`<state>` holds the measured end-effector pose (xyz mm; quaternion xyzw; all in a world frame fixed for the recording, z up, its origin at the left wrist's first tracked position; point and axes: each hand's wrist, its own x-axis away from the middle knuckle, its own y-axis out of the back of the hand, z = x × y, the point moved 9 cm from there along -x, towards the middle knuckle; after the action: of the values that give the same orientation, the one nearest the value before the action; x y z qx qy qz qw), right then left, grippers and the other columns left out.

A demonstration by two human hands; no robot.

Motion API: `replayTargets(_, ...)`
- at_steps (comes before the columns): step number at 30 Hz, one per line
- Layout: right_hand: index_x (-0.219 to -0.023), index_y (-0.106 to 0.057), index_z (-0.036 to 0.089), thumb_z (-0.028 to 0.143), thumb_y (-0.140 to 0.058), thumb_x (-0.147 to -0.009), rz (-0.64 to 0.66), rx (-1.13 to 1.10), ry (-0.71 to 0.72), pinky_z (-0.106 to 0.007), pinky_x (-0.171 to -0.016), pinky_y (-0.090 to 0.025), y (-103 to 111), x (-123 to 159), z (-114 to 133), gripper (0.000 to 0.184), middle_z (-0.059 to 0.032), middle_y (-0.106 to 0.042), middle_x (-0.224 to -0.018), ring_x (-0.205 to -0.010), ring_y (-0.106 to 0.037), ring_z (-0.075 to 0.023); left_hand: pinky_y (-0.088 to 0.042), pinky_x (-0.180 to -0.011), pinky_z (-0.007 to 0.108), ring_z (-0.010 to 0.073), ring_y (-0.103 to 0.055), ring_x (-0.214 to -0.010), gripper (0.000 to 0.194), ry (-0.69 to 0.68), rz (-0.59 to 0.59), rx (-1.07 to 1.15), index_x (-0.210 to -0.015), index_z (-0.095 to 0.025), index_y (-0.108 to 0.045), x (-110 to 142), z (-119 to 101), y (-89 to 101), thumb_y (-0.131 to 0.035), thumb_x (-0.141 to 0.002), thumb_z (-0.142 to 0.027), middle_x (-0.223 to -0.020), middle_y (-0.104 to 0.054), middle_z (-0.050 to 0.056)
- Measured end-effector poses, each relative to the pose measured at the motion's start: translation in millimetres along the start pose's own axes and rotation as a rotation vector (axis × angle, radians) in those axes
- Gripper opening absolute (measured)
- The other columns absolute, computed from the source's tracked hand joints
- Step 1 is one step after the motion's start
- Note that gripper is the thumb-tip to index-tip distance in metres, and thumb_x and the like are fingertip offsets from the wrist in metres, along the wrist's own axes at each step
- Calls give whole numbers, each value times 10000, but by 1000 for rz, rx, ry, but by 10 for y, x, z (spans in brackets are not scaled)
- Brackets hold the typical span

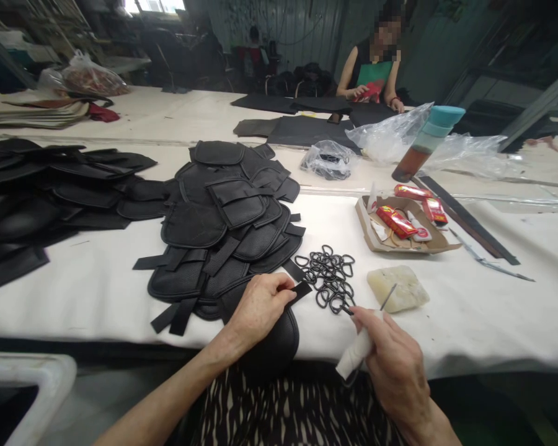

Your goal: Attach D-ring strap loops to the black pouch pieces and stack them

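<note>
My left hand (263,310) is closed, pinching a short black strap (302,290) on a black leather flap piece (274,347) at the table's front edge. The strap's end points right, toward a loose pile of black D-rings (328,272). My right hand (393,356) is closed round an awl (360,353) with a white wrapped handle, its thin metal point showing above the fingers. Its fingertips are at a D-ring on the pile's near edge; whether they grip it I cannot tell. More stitched black leather pieces (193,223) are heaped behind my left hand.
Right of the rings lies a pale waxy block (397,288). Behind it is a cardboard tray (409,248) with red packets and small white bottles. A bottle with a blue lid (428,142) stands farther back. Across the table a person (372,68) handles something red. A white bin (51,396) is lower left.
</note>
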<state>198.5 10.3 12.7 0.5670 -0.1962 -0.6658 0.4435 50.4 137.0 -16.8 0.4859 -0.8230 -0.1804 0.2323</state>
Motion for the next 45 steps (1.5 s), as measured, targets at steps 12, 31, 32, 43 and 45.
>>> replayTargets(12, -999, -598, 158, 51, -487, -842, -148, -183, -37, -293, -631, -530, -188, -607, 156, 220, -76, -689, -815, -724, -657, -196, -376, -330, 178, 115, -531, -367, 45, 178, 80, 544, -747, -165, -543, 8, 81, -208, -552, -729, -206, -461, -522, -54)
replayTargets(31, -869, -557, 172, 49, -434, -887, -112, -110, 351, -322, -601, -499, -173, -682, 578, 176, -103, -687, -785, -707, -625, -203, -475, -549, 233, 132, -603, -560, 100, 40, -77, 581, -841, -176, -602, 75, 109, -187, -551, -764, -213, -626, -587, -26)
replayTargets(32, -875, -556, 179, 46, -443, -884, -113, -155, 306, -310, -595, -498, -176, -683, 541, 175, -93, -689, -799, -708, -622, -195, -483, -566, 236, 131, -615, -577, 161, 32, -95, 598, -915, -188, -600, 85, 112, -176, -556, -760, -199, -660, -589, -33)
replayTargets(43, -892, -578, 215, 161, -572, -836, -78, -425, -218, -261, -577, -484, -405, -535, 151, 78, -10, -643, -759, -661, -614, -155, -463, -543, 198, 96, -589, -516, 107, 171, -130, 751, -802, -142, -636, 120, 142, -139, -597, -703, -143, -632, -637, -15)
replayTargets(45, -918, -565, 216, 210, -613, -806, -39, -498, -420, -248, -548, -474, -470, -507, 20, 123, 5, -626, -761, -617, -594, -141, -471, -544, 205, 102, -591, -511, 105, 186, -152, 757, -796, -145, -640, 126, 153, -126, -602, -697, -144, -616, -641, -16)
